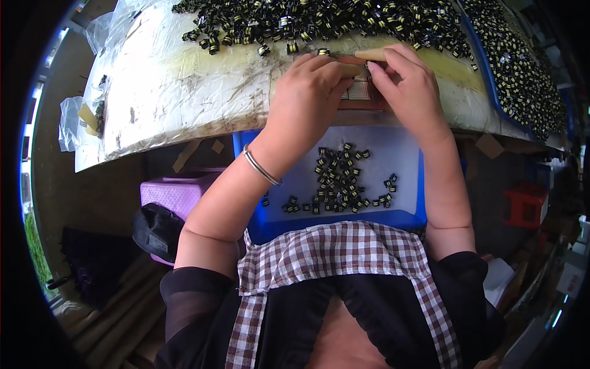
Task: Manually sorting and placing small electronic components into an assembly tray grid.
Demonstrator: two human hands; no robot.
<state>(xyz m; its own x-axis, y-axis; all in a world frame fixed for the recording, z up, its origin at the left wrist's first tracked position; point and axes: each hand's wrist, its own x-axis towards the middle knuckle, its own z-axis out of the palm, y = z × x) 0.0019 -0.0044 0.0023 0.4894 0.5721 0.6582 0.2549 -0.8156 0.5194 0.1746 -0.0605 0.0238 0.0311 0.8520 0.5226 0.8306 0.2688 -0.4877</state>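
My left hand (305, 92), with a silver bangle at the wrist, is closed at the near edge of the table. Its thumb and forefinger press together beside a small metal piece with fine rows (359, 91) on a reddish-brown block (362, 105). Across from it my right hand (410, 86) pinches thumb and forefinger over the same block. A tan finger cot (371, 54) covers the right forefinger, and another tan cot (349, 71) is on the left one. What the fingertips hold is too small and covered to name.
A large heap of small black-and-yellow parts (344, 21) lies beyond my hands on the film-covered table (178, 92). A blue-rimmed tray (485, 67) at the right holds many more. Below the table edge, a blue bin (279, 227) contains scattered parts. A purple basket (169, 194) stands left.
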